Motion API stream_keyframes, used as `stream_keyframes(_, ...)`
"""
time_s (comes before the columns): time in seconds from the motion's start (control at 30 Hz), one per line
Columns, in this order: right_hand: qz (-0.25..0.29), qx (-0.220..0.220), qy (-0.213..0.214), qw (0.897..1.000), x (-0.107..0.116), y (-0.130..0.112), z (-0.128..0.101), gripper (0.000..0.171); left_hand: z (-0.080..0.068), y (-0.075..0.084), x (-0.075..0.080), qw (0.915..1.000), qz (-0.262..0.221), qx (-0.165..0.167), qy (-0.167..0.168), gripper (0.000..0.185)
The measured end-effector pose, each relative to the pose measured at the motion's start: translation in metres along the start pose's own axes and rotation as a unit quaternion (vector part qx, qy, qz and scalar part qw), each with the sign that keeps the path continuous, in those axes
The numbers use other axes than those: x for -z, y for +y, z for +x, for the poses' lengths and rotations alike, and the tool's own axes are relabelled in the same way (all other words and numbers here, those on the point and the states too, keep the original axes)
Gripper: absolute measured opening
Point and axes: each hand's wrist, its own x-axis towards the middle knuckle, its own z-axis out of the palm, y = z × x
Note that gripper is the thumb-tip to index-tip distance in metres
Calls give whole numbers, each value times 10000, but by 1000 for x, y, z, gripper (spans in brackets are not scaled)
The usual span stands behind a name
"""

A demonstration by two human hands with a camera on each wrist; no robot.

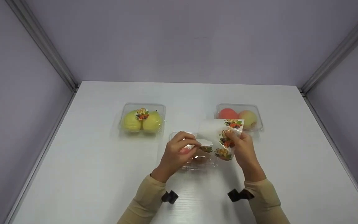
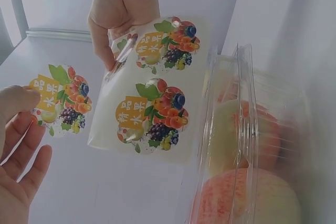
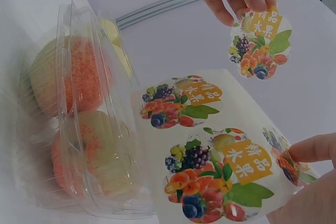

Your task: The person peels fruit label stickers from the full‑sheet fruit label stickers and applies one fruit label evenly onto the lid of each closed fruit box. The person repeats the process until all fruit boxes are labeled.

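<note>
My left hand (image 1: 177, 154) pinches a fruit-print sticker (image 2: 63, 100) by its edge between thumb and fingers, and the sticker is apart from its backing sheet. My right hand (image 1: 245, 152) grips the white sticker sheet (image 2: 105, 124) at its edge, thumb on the front; several more stickers show on it. Below both hands lies a closed clear plastic clamshell box (image 1: 194, 166) holding red-and-yellow apples (image 3: 86, 77). In the head view the left hand and the sheet partly cover that box.
At the back left stands a clear box (image 1: 163, 109) with two yellow-green pears (image 1: 132, 123) and a fruit sticker (image 1: 142, 114) on its lid. A second clear box (image 1: 261, 124) at the back right holds a red and a pale fruit, partly behind the sheet. Walls enclose the white table (image 1: 73, 174).
</note>
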Motion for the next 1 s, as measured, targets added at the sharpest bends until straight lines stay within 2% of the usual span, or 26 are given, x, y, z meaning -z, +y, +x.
stream_keyframes(0.23,180,-13,-4,9998,-6,1,1,31,-2,-7,8,9999,-25,24,139,10)
stream_keyframes(0.43,196,-26,-52,9998,-12,-1,1,33,-2,-14,16,9991,44,26,419,12)
stream_keyframes(0.6,257,52,-183,9995,-20,0,3,34,-3,-18,28,9978,23,266,607,13)
stream_keyframes(0.83,177,-179,-349,9991,-35,6,3,36,-5,-23,49,9941,227,512,931,14)
stream_keyframes(1.0,263,-240,-435,9984,-48,9,4,36,-7,-24,67,9886,490,964,1052,13)
